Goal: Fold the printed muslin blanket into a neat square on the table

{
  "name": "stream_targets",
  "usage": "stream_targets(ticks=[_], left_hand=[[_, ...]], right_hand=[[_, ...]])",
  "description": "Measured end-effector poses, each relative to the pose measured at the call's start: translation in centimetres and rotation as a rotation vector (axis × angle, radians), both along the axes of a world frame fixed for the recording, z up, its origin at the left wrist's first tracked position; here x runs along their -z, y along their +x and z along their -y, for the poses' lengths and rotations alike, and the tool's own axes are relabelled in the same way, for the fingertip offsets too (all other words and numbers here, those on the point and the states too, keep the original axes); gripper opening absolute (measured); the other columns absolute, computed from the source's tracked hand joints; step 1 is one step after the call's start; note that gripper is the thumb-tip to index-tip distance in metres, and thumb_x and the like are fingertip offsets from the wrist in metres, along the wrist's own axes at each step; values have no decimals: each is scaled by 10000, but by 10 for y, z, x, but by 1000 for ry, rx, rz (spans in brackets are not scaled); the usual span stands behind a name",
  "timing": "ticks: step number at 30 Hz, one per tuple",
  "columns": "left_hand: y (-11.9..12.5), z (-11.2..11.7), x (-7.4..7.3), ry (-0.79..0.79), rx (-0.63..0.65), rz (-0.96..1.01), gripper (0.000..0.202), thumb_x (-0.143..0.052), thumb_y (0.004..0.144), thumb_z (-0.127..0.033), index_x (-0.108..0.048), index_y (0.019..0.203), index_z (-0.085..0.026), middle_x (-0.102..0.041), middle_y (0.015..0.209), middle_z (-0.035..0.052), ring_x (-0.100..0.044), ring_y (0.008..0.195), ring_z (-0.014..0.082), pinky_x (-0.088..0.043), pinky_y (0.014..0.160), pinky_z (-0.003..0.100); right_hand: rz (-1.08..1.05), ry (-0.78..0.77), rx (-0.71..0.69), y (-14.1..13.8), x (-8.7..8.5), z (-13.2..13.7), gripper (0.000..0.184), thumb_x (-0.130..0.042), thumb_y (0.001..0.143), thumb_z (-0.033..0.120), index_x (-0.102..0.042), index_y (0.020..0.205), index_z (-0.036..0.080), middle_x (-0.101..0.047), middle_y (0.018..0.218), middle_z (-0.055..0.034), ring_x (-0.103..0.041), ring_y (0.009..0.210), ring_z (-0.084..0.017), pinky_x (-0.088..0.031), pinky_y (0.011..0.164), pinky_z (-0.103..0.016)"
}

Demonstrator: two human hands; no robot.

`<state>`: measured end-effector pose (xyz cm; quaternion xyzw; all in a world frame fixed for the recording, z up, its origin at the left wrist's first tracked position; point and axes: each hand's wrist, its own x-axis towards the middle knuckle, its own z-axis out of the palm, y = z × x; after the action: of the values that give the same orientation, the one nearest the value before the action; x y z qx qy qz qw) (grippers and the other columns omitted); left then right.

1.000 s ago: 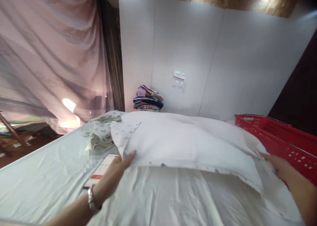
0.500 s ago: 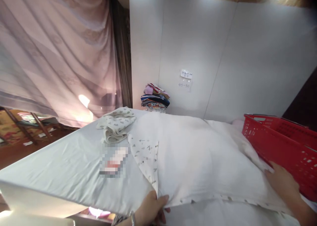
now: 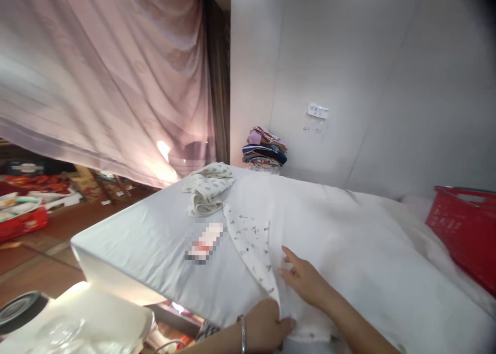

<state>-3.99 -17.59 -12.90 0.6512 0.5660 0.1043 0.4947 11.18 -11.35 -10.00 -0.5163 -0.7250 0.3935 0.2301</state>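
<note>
1. Pinching the near-left corner of a white cloth [image 3: 349, 250] with the left hand [image 3: 265, 323], closing that grip between thumb and curled fingers; wearing a smooth silver-coloured bangle [image 3: 243, 333] at the wrist.
2. Holding the right hand [image 3: 310, 284] just beyond, over the cloth, parting and slightly bending the fingers in a loose, unclosed grip; pointing them leftward and away; leaving contact with the cloth unclear.
3. Having the white cloth lying across the worktop [image 3: 139, 240], running its long axis from left to right toward the red basket; showing a plain, matte, soft face with shallow swells.
4. Seeing a printed flap [image 3: 248, 240] along its left end, slanting from far left to near right and tapering to a point at the left hand; bearing small grey-green motifs on off-white.
5. Finding a pixelated flat rectangle [image 3: 207, 240] left of the flap, and farther back a rumpled printed cloth [image 3: 209, 191], rolling thickly at its near edge.
6. Showing thin wrinkles in the worktop's pale sheet.
7. Facing a stack of folded fabrics [image 3: 265, 150] beyond the far edge, a red perforated basket [image 3: 465, 230] at right, a smooth pale wall [image 3: 349, 75] behind, and a sheer pinkish curtain [image 3: 116, 75] hanging in folds at left.
</note>
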Motion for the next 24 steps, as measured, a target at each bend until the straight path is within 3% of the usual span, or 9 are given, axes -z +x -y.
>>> stream_targets(ticks=[5, 8, 10, 12, 14, 17, 21, 24], left_hand=[[-16, -7, -5, 141, 116, 99, 331, -479, 741, -436, -677, 718, -171, -589, 584, 20, -464, 504, 123, -369, 503, 238], [-38, -16, -11, 1, 113, 112, 380, -473, 737, -483, -665, 702, -157, -555, 549, 12, -427, 440, 105, -343, 450, 227], [-56, -25, -16, -67, 41, 149, 436, -444, 746, -532, -652, 721, -150, -539, 529, 6, -419, 402, 99, -331, 420, 220], [-72, -36, -22, -2, -103, 138, 470, -427, 748, -570, -631, 709, -148, -532, 523, 1, -420, 397, 98, -326, 416, 216], [-84, -46, -28, 195, -272, 96, 463, -426, 755, -576, -607, 686, -155, -549, 561, 4, -455, 462, 107, -349, 465, 218], [-93, -56, -35, 409, -455, 105, 433, -423, 769, -564, -604, 755, -171, -596, 698, 22, -514, 620, 136, -380, 558, 224], [-91, -57, -32, 179, -488, 332, 510, -399, 764, -599, -568, 955, -157, -593, 841, 40, -530, 688, 145, -395, 530, 222], [-88, -51, -23, 59, -429, 416, 538, -524, 705, -563, -535, 1046, -146, -593, 871, 32, -534, 759, 150, -417, 615, 231]], right_hand=[[-129, -67, -110, -45, 36, -11, 717, -614, 668, 291, -369, 1340, 246, -620, 988, -36, -562, 734, -150, -428, 702, -283], [-341, -180, -89, -60, 54, -8, 609, -573, 621, 183, -507, 1226, 200, -614, 829, -7, -556, 688, -146, -429, 658, -271], [-465, -250, -36, -63, 58, -7, 498, -573, 602, 176, -589, 1100, 173, -574, 707, 12, -539, 637, -141, -422, 627, -268], [-550, -264, 34, -62, 54, -5, 412, -597, 599, 215, -620, 1008, 169, -522, 633, 28, -506, 588, -133, -411, 592, -266], [-592, -223, 82, -60, 42, -1, 378, -605, 617, 253, -621, 987, 177, -511, 646, 21, -497, 605, -136, -412, 601, -271], [-570, -99, 22, -61, 20, 10, 330, -554, 664, 221, -615, 988, 197, -555, 777, -12, -525, 751, -158, -419, 723, -287], [-400, 79, -290, -75, 3, 25, 365, -498, 607, 97, -622, 931, 211, -567, 774, -2, -532, 756, -148, -414, 750, -271], [-313, 90, -393, -88, 2, 31, 364, -474, 566, 55, -626, 867, 192, -570, 734, 3, -531, 705, -136, -420, 696, -246]])
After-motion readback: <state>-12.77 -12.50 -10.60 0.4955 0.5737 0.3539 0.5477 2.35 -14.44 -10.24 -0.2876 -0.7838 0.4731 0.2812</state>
